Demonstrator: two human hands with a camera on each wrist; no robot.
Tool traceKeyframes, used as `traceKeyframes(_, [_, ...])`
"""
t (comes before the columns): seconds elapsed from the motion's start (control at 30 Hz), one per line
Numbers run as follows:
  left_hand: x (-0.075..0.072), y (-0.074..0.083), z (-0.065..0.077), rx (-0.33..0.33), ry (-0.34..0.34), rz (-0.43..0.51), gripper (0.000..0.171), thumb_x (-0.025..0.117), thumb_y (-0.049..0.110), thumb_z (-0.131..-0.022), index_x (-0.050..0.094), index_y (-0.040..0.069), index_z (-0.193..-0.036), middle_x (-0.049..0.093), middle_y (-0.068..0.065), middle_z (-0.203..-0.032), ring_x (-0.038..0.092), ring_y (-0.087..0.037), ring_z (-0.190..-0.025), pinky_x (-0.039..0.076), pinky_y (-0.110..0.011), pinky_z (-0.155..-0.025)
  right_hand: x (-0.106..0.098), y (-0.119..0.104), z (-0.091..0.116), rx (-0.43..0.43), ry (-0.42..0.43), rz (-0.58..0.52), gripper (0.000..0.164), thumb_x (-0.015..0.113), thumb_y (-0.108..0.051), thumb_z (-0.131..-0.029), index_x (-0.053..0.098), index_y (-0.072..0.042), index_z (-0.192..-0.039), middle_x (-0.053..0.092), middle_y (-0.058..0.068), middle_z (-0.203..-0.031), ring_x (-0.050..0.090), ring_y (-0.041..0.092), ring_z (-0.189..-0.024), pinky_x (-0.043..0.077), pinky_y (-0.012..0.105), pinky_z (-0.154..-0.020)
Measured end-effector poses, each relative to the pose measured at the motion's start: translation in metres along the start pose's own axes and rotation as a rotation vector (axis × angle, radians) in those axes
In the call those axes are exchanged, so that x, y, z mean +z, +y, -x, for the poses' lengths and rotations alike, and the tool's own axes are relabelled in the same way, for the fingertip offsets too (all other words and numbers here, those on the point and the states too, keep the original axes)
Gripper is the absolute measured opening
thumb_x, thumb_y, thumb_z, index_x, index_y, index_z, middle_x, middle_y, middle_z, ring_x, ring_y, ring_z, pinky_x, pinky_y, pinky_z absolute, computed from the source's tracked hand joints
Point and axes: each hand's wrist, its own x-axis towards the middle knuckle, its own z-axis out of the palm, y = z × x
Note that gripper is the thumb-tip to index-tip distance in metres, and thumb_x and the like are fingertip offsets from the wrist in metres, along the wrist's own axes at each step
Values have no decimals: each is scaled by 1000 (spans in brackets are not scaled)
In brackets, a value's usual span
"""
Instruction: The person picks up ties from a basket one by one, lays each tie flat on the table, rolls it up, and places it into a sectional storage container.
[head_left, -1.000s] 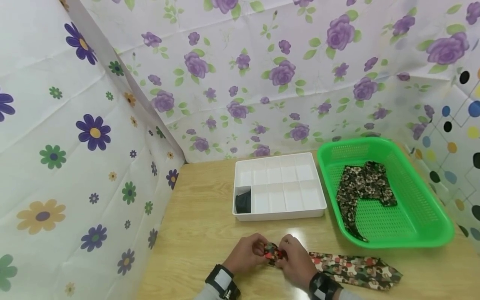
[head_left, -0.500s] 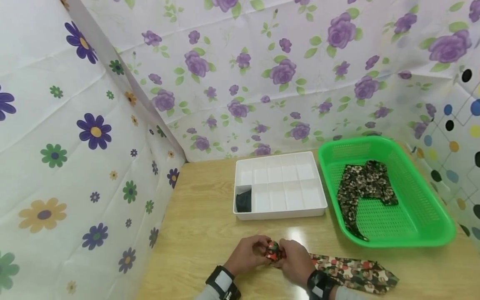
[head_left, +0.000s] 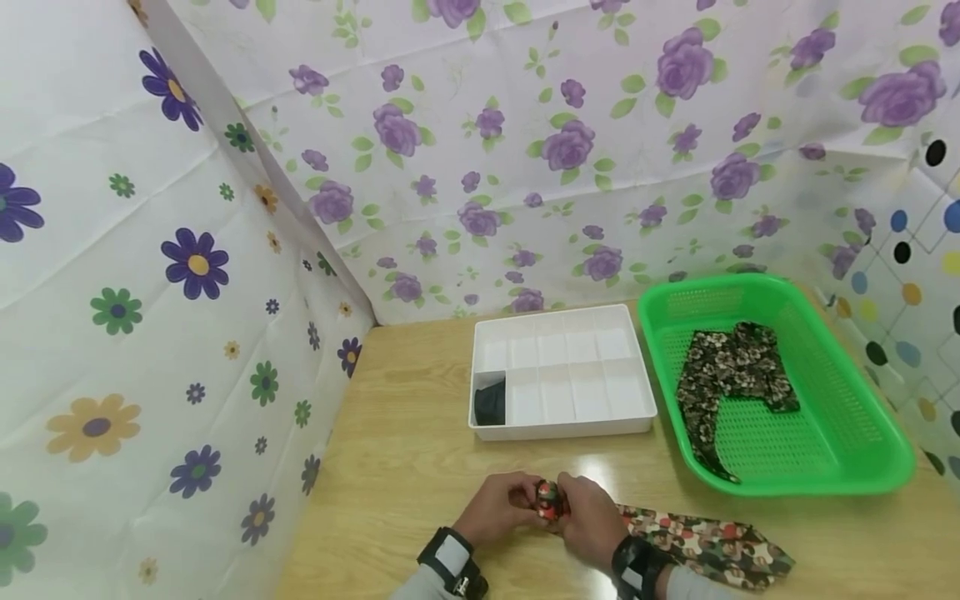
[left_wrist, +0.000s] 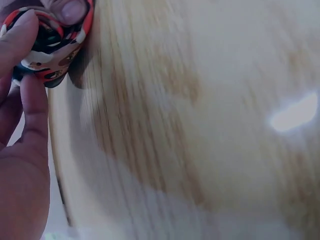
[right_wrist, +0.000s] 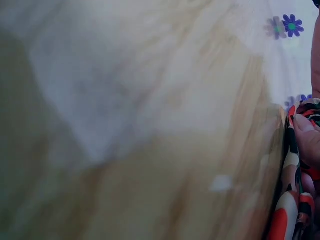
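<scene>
Flowered sheets (head_left: 450, 158) screen a shiny wooden desk (head_left: 397, 450); just short of the white tray (head_left: 556, 395), the left hand (head_left: 497, 510) and right hand (head_left: 594, 518), each grip pinching, hold a partly rolled patterned tie (head_left: 708, 546).

From the left hand (head_left: 497, 510), at 10 o'clock the bench (head_left: 397, 448) gives passage; the box (head_left: 562, 432) blocks 1, the basket (head_left: 780, 454) 2, the right hand (head_left: 594, 518) 3.

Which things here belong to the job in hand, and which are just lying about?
Job in hand:
patterned tie, partly rolled
left hand, right hand, holding it

Seemingly idle:
white tray
black item inside
green basket
dark floral cloth inside
</scene>
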Motion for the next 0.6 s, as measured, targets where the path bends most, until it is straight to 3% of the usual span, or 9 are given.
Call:
traceKeyframes(0.13, [3,4,-4,55,-17,-125,26,89,19,-80,64,15,-83,74,7,-104,60,3,-89,52,-16,-77,4,5,-3,-22,28,37,42,90,-17,-69,51,-29,-79,49,-14,-74,44,5,-70,34,22,-61])
traceKeyframes(0.27, [7,10,-8,107,-36,-241,26,87,19,-83,61,16,-83,66,11,-90,52,5,-77,48,-14,-66,-1,12,-6,-104,34,103,41,91,-22,-66,53,-29,-77,47,-16,-75,42,6,-73,35,24,-65])
traceKeyframes(0.37, [10,13,-9,106,-44,-282,27,87,16,-83,60,17,-83,65,12,-87,49,7,-72,46,-14,-62,-11,15,-9,-149,-39,148,39,92,-30,-67,56,-27,-80,47,-15,-79,42,7,-75,36,24,-67])
traceKeyframes(0.43, [13,12,-10,102,-39,-299,28,88,16,-82,60,17,-82,64,13,-84,48,7,-70,45,-14,-60,-22,13,-10,-158,-113,147,36,90,-23,-70,58,-25,-87,48,-12,-83,43,7,-76,38,24,-66])
traceKeyframes(0.6, [18,19,-10,55,-26,-328,28,88,16,-82,61,17,-82,62,13,-79,48,7,-68,44,-14,-60,-44,-5,-9,-180,-215,44,38,85,-14,-78,57,-22,-103,52,-9,-100,51,6,-84,48,24,-70])
